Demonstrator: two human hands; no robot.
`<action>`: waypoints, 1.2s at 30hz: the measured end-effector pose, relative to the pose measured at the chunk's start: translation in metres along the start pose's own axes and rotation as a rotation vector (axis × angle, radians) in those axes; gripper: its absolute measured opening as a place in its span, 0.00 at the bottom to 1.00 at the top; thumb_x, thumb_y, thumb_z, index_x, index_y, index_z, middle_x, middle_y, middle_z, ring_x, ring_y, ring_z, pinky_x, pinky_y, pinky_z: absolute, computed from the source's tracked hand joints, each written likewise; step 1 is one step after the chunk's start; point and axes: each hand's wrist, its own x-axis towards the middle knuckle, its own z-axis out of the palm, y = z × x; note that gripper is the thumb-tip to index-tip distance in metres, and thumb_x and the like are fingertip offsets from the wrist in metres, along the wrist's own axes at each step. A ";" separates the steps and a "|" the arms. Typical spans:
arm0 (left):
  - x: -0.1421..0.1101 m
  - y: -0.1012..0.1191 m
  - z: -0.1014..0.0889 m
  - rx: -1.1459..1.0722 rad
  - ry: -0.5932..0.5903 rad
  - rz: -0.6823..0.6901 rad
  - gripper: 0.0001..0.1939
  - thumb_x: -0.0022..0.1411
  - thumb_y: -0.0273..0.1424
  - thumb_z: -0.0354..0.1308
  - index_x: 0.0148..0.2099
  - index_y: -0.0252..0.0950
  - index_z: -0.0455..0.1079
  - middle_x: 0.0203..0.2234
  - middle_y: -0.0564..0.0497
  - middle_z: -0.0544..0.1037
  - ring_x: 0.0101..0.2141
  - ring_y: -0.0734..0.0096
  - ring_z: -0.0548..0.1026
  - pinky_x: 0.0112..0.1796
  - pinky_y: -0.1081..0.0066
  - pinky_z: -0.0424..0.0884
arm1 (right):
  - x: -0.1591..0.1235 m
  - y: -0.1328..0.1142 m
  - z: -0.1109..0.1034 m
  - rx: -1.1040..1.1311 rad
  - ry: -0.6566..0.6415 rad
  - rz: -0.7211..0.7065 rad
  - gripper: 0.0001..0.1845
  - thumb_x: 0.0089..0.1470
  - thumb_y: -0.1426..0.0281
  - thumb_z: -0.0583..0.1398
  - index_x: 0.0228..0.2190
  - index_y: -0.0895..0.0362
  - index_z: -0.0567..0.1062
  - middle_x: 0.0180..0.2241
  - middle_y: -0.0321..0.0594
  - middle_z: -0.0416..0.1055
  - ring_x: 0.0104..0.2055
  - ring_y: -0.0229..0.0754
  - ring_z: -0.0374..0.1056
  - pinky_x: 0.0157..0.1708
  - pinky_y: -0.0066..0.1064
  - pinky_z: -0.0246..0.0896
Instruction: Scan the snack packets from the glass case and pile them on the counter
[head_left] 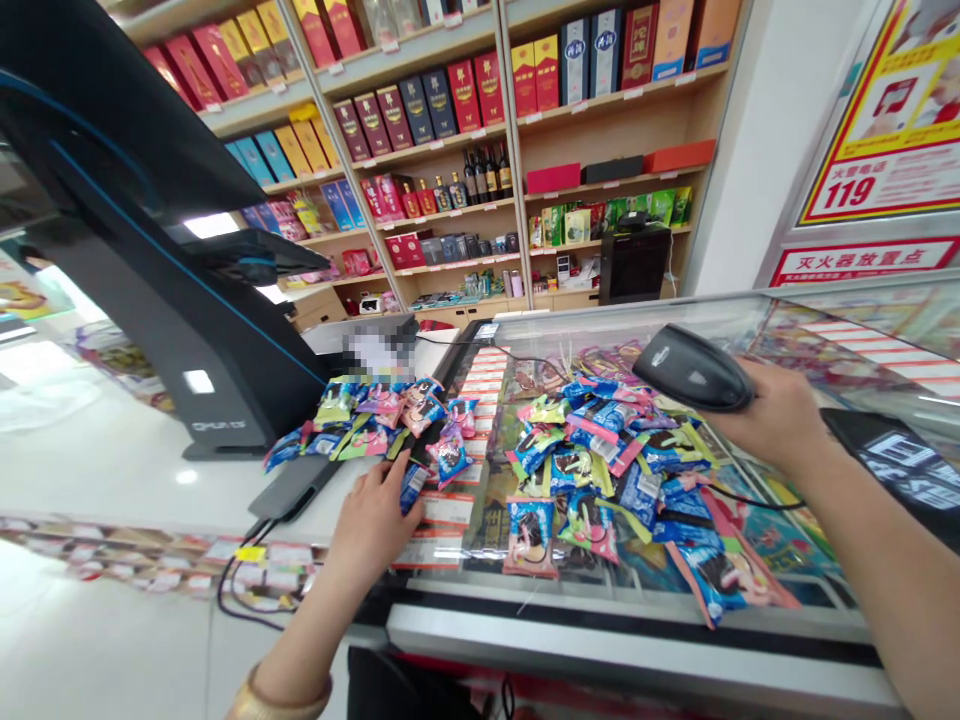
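My right hand [784, 415] grips a black plastic scanner [694, 370] by one end, apparently leaving the other clear; my left hand [379, 515] pinches a small, blue, shiny packet [412, 488].

Blue packet [412, 486], apparently partly hidden behind left fingers [395, 474]

A heap of packets [592, 470] lies on the glass counter [600, 640]; a smaller group [379, 405] lies left of it, right of the screen stand [232, 390]. Before that group is the left hand [379, 510], one packet [412, 487] between thumb and fingers. The scanner [694, 368], in the right hand [780, 410], is above the heap's right side. Shelves [615, 130] stand behind.
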 end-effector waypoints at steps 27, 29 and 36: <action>0.094 0.156 0.009 -0.896 0.543 0.412 0.28 0.57 0.29 0.67 0.61 0.41 0.71 0.46 0.46 0.75 0.46 0.63 0.77 0.49 0.62 0.77 | 0.003 -0.034 -0.007 0.219 -0.047 -0.143 0.09 0.51 0.63 0.64 0.34 0.54 0.79 0.27 0.39 0.78 0.26 0.44 0.73 0.27 0.32 0.67; 0.087 0.154 0.015 -0.870 0.556 0.435 0.29 0.58 0.30 0.67 0.62 0.41 0.70 0.46 0.47 0.73 0.47 0.63 0.76 0.49 0.62 0.76 | 0.004 -0.041 -0.008 0.242 -0.068 -0.183 0.10 0.51 0.65 0.64 0.35 0.55 0.79 0.29 0.41 0.80 0.28 0.45 0.76 0.29 0.32 0.68; 0.076 0.151 0.018 -0.817 0.559 0.477 0.33 0.58 0.31 0.68 0.65 0.42 0.67 0.48 0.46 0.70 0.49 0.62 0.74 0.49 0.63 0.76 | 0.004 -0.054 -0.010 0.222 -0.207 -0.176 0.09 0.49 0.68 0.63 0.34 0.53 0.80 0.28 0.40 0.80 0.28 0.43 0.75 0.28 0.29 0.67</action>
